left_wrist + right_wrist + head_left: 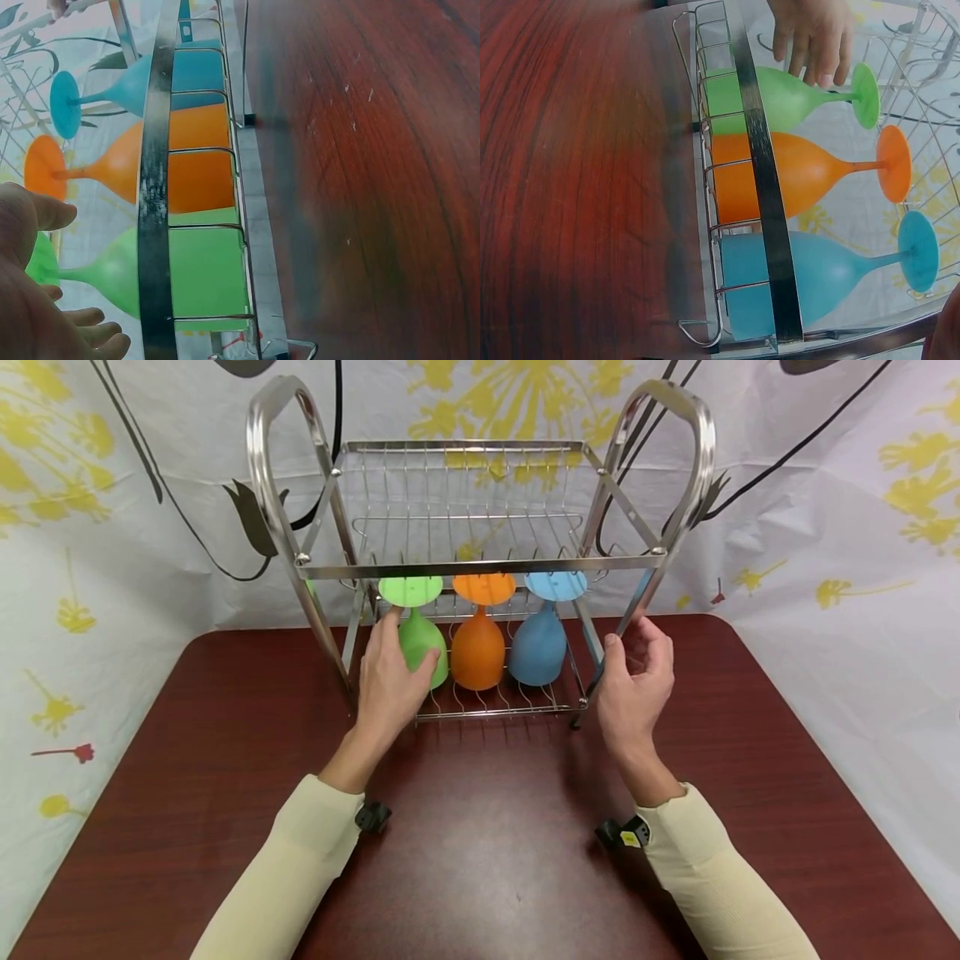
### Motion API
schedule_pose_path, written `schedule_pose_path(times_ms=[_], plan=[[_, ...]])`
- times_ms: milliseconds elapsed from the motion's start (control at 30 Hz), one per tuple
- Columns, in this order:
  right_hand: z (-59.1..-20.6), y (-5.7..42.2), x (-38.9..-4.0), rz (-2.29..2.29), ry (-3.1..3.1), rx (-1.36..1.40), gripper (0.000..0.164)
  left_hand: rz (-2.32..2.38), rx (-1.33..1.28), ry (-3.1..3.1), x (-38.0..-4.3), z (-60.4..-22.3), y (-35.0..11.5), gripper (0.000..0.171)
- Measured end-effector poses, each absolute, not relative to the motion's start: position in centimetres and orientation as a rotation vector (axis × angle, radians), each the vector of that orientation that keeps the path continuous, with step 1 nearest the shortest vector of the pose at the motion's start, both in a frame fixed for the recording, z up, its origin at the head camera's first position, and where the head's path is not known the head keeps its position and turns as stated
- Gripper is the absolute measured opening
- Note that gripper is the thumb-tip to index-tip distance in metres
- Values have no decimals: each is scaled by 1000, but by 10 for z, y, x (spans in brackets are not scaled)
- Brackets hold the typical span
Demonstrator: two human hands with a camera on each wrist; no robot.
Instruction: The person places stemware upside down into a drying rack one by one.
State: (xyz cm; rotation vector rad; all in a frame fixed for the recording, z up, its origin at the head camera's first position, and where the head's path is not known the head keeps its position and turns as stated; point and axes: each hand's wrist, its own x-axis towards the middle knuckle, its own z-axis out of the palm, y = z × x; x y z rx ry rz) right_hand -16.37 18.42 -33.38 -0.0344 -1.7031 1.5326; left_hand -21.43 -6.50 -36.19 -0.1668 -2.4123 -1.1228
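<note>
Three goblets hang upside down side by side in a metal rack: a green goblet (424,647), an orange goblet (477,652) and a blue goblet (537,647). My left hand (393,672) is at the green goblet, thumb on the near side and fingers at its far left. In the right wrist view, the fingers (825,52) of that hand reach down fairly straight beside the green bowl. My right hand (636,681) is at the rack's right post, with loosely bent fingers; whether they grip the post is unclear.
The two-tier metal rack (480,568) stands at the back of a dark red wooden table (480,827). Its wire upper shelf (468,518) lies above the goblets' feet. Behind hangs a white cloth (810,485) with yellow flower prints.
</note>
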Motion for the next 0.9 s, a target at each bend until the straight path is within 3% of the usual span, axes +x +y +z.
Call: schedule_pose_path(times_ms=[467, 900], plan=[[-351, 197, -176, 1527, -1649, -5, 33, -1046, -276, -2420, -195, -356, -67, 70], [-331, 183, -157, 1476, -1532, 60, 29, -893, -423, -2423, -174, -347, -70, 78]])
